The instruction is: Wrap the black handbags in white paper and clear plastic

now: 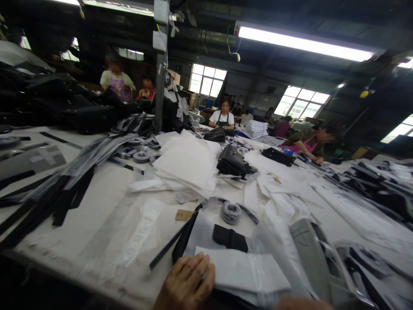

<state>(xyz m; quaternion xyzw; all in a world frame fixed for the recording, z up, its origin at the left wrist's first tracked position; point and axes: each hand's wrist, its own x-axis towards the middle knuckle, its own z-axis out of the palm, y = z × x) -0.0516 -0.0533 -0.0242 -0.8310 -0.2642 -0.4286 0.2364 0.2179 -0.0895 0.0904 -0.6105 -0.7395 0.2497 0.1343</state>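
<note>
In the head view, my left hand (189,280) lies at the left edge of a folded white padded sheet (245,269), fingers stretched out and side by side on it. Its thumb is hidden. The sheet rests over a black bag (183,241) with translucent wrapping around it. Just beyond the sheet is a small black pouch with a strap band (229,238). A wrapped coiled strap (230,212) lies farther back. My right hand (301,304) shows only as a blurred sliver at the bottom edge, near the wrapping; its fingers are hidden.
Black strips (74,189) in plastic lie to the left, near a stack of white sheets (189,161). A black handbag (232,161) stands behind. On the right is a grey wrapped bag (314,254). A post (159,90) rises at the table's far side. Several people work beyond.
</note>
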